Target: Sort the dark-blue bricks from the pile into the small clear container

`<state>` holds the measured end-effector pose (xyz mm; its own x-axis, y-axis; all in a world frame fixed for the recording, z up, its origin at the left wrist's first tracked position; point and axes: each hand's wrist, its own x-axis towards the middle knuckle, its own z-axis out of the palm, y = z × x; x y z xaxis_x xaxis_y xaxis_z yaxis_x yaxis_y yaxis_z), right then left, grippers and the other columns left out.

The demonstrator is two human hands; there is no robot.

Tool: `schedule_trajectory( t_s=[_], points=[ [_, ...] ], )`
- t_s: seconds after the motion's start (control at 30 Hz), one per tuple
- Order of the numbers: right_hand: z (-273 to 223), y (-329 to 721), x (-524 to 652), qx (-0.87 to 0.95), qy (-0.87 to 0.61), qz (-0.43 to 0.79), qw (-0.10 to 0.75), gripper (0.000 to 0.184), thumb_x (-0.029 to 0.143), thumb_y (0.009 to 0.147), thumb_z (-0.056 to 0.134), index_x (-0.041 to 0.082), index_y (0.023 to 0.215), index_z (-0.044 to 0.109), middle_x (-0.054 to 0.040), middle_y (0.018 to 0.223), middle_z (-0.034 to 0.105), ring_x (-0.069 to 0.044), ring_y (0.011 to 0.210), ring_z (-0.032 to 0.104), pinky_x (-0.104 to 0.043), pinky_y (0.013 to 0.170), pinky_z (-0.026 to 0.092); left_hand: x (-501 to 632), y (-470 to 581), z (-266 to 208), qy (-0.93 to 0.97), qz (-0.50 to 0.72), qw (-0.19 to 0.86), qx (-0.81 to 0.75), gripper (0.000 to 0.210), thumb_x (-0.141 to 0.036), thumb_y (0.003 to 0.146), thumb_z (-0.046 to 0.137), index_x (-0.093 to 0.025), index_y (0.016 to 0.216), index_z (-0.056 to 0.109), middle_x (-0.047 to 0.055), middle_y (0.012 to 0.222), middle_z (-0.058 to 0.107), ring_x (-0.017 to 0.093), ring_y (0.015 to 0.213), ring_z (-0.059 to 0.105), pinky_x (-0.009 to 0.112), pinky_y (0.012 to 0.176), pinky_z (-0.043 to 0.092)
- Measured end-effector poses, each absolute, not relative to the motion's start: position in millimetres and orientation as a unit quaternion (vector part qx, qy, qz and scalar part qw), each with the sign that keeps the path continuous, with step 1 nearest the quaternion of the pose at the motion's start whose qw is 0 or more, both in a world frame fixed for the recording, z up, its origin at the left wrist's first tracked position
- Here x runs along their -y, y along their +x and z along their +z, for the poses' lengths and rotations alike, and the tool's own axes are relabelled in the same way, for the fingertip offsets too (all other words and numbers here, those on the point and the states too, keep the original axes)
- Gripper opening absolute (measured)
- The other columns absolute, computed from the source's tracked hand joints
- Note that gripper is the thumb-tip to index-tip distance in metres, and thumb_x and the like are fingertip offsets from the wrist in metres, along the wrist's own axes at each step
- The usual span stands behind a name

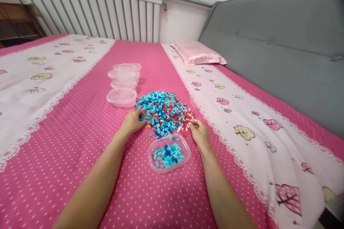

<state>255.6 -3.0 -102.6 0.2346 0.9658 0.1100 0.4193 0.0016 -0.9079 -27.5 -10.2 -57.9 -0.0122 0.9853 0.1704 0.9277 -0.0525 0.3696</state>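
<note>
A heap of small toy building bricks [158,109], mostly light and dark blue with red, white and a few yellow ones, lies on the bed. At its left edge is my left hand [132,121], its thumb and forefinger apart around some blue bricks. My right hand [199,131] is at the right edge beside red and white bricks, thumb and fingers closed together; whatever is between them is too small to make out. Between my forearms, just in front of the heap, stands a clear plastic container [150,162] holding light and dark blue bricks.
Several clear plastic containers [121,97] stand in a row left of the heap. Another clear piece of plastic [195,101] lies to its right. A pink pillow [199,53] rests near the grey headboard [279,39]. Behind the bed is a white radiator [88,10].
</note>
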Motion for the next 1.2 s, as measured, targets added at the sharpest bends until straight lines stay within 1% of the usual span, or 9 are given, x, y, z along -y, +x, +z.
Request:
schedule_trajectory(
  t_s=[0.13,0.23,0.4,0.63,0.83,0.97,1.07,1.2],
  points=[
    [-102,256,3,0.542,-0.642,0.298,0.452,0.03,0.039,0.069,0.055,0.018,0.088,0.065,-0.0059,0.089,0.068,-0.019,0.074,0.061,-0.031,0.069,0.046,11,-26,-55,0.714,0.181,0.079,-0.671,0.031,-0.036,0.069,0.056,-0.014,0.089,0.063,0.009,0.087,0.062,0.019,0.078,0.055,0.03,0.075,0.043],
    [-102,255,3,0.543,-0.642,0.297,0.453,0.03,0.039,0.069,0.055,0.018,0.088,0.065,-0.0056,0.088,0.068,-0.019,0.072,0.06,-0.031,0.068,0.046,12,-25,-53,0.712,0.167,0.079,-0.677,0.029,-0.034,0.069,0.055,-0.015,0.09,0.064,0.009,0.09,0.064,0.02,0.081,0.057,0.03,0.076,0.043],
    [-103,256,3,0.543,-0.644,0.295,0.451,0.03,0.04,0.069,0.056,0.019,0.087,0.065,-0.0051,0.086,0.068,-0.019,0.07,0.06,-0.031,0.067,0.046,15,-23,-48,0.693,0.147,0.077,-0.701,0.028,-0.032,0.068,0.054,-0.018,0.089,0.066,0.007,0.085,0.066,0.02,0.075,0.058,0.029,0.07,0.043],
    [-106,256,2,0.54,-0.641,0.297,0.457,0.03,0.04,0.068,0.056,0.019,0.087,0.066,-0.0052,0.086,0.069,-0.019,0.071,0.061,-0.031,0.068,0.046,18,-24,-41,0.699,0.165,0.114,-0.686,0.026,-0.022,0.064,0.052,-0.016,0.086,0.066,0.004,0.082,0.068,0.016,0.068,0.058,0.026,0.067,0.043],
    [-103,256,3,0.541,-0.645,0.294,0.451,0.031,0.04,0.068,0.056,0.019,0.088,0.065,-0.005,0.085,0.069,-0.019,0.071,0.061,-0.032,0.067,0.046,21,-25,-34,0.709,0.164,0.128,-0.674,0.023,-0.021,0.064,0.051,-0.016,0.082,0.065,0.004,0.079,0.067,0.016,0.067,0.059,0.024,0.063,0.043],
    [-103,257,3,0.547,-0.638,0.295,0.454,0.03,0.04,0.069,0.056,0.018,0.087,0.065,-0.0053,0.084,0.068,-0.019,0.07,0.06,-0.032,0.067,0.046,27,-20,-19,0.717,0.162,0.114,-0.669,0.02,-0.021,0.065,0.052,-0.015,0.08,0.064,0.005,0.079,0.067,0.016,0.068,0.059,0.025,0.064,0.043],
    [-106,257,2,0.545,-0.635,0.298,0.459,0.03,0.04,0.069,0.056,0.018,0.087,0.065,-0.0054,0.084,0.068,-0.019,0.069,0.06,-0.032,0.066,0.046,39,-11,2,0.725,0.189,0.112,-0.653,0.019,-0.021,0.067,0.052,-0.016,0.082,0.064,0.003,0.078,0.066,0.015,0.067,0.059,0.025,0.064,0.043],
    [-109,257,0,0.545,-0.627,0.303,0.468,0.03,0.04,0.069,0.056,0.018,0.087,0.065,-0.0058,0.085,0.068,-0.019,0.07,0.061,-0.032,0.067,0.047,63,11,33,0.75,0.21,0.15,-0.609,0.019,-0.024,0.069,0.054,-0.017,0.084,0.063,0.002,0.076,0.065,0.013,0.063,0.058,0.024,0.061,0.043]
  ],
)
